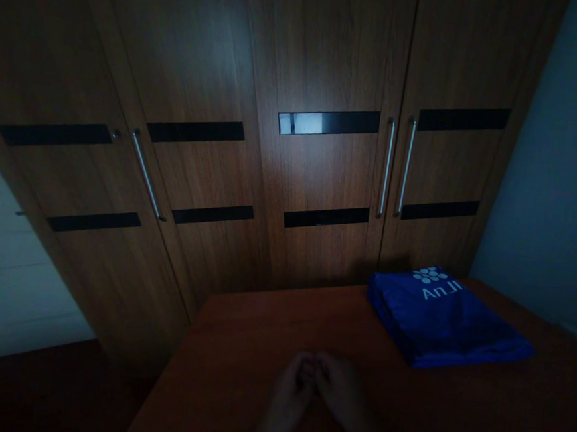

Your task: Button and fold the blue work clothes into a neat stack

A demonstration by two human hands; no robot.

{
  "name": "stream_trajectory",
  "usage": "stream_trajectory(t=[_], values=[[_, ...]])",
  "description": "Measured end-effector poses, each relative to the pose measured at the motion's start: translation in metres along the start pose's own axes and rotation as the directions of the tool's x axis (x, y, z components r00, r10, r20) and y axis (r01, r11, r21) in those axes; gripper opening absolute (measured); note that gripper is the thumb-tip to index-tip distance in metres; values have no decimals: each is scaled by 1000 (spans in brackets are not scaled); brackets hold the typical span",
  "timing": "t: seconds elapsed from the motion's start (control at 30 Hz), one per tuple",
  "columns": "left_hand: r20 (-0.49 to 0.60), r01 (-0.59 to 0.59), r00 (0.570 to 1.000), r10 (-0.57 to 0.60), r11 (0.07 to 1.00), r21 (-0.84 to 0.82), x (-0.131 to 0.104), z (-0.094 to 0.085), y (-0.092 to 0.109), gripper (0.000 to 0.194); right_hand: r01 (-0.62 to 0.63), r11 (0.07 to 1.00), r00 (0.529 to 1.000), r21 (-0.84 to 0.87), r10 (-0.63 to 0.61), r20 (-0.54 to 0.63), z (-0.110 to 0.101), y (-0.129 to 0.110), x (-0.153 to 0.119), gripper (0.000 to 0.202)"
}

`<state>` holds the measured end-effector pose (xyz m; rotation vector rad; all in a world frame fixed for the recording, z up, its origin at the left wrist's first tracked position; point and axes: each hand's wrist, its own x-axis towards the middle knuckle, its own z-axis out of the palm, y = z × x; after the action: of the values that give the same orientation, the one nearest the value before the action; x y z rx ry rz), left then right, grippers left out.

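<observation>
My left hand and my right hand meet in front of me, low over the reddish-brown wooden table. The fingers of both are curled in, and their tips touch or lie against each other. I make out nothing between them, though the light is dim and the inner fingers are in shadow. To the right of my hands, apart from them, lies a folded blue fabric item, shiny, with white lettering and a cluster of white dots on its top. Its exact kind cannot be made out while it is folded.
Behind the table stands a tall wooden wardrobe with black strips and long metal handles; its doors are closed. A pale wall is at the right. White drawer-like panels show at the left. The table's left edge slants towards me.
</observation>
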<state>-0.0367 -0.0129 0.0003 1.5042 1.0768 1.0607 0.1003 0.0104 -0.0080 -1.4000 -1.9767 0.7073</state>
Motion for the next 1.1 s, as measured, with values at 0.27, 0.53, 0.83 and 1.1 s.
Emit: stream_trajectory(t=[0.27, 0.53, 0.83, 1.1], values=[[11, 4, 1000, -4, 1000, -1, 2, 0, -5, 30, -28, 999, 999, -38, 29, 16, -4, -6, -2, 25], [5, 2, 1000, -2, 999, 38, 0, -1, -2, 29, -28, 999, 999, -32, 29, 30, -5, -9, -2, 29], [2, 17, 1000, -17, 999, 27, 1, 1, 0, 31, -20, 1000, 1000, -19, 20, 10, -4, -8, -2, 28], [15, -25, 1000, 24, 998, 65, -1, -1, 4, 31, -21, 999, 999, -44, 20, -33, 1, -3, 0, 24]])
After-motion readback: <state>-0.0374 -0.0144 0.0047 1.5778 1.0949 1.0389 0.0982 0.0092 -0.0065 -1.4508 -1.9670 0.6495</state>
